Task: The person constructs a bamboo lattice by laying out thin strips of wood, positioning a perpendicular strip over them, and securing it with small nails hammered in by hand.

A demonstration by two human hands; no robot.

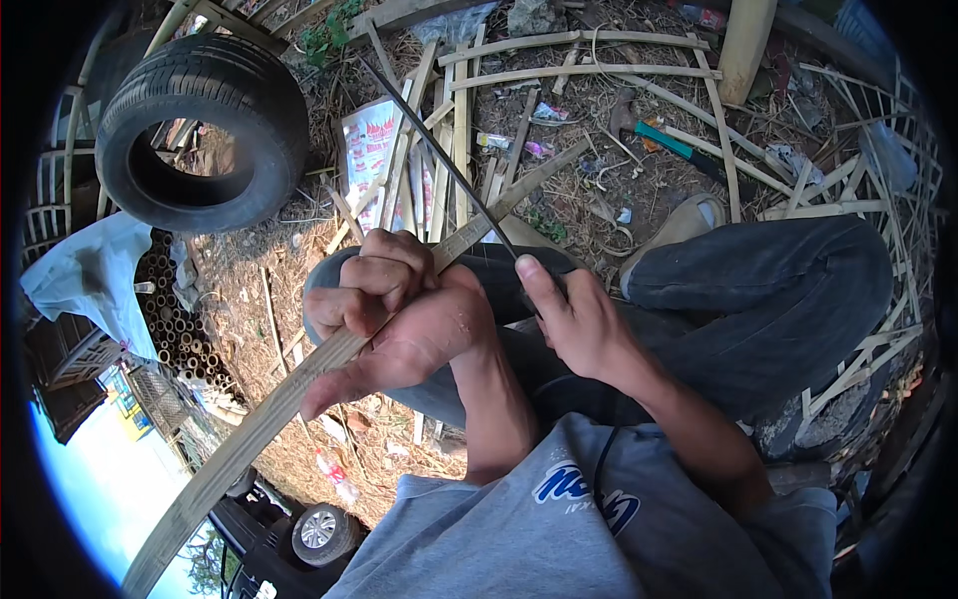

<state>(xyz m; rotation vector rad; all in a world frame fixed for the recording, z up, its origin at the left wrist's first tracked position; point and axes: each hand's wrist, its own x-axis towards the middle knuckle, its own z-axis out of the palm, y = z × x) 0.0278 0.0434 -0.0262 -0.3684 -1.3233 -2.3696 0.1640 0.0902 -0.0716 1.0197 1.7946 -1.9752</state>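
Note:
A long, flat bamboo strip slants from the lower left up past my knees. My left hand is closed around it near the middle, palm turned up and fingers curled over it. In my right hand is a long, thin dark-bladed knife, its handle hidden by the fist and its thumb lying along the back. The blade points up and to the left, and it crosses the strip just beyond my left hand. Whether the edge touches the strip I cannot tell.
A black tyre stands at the upper left, above stacked bamboo tubes under a white sheet. Split bamboo slats litter the ground ahead. Woven bamboo lattice curves along the right. A green-handled tool lies beyond my leg.

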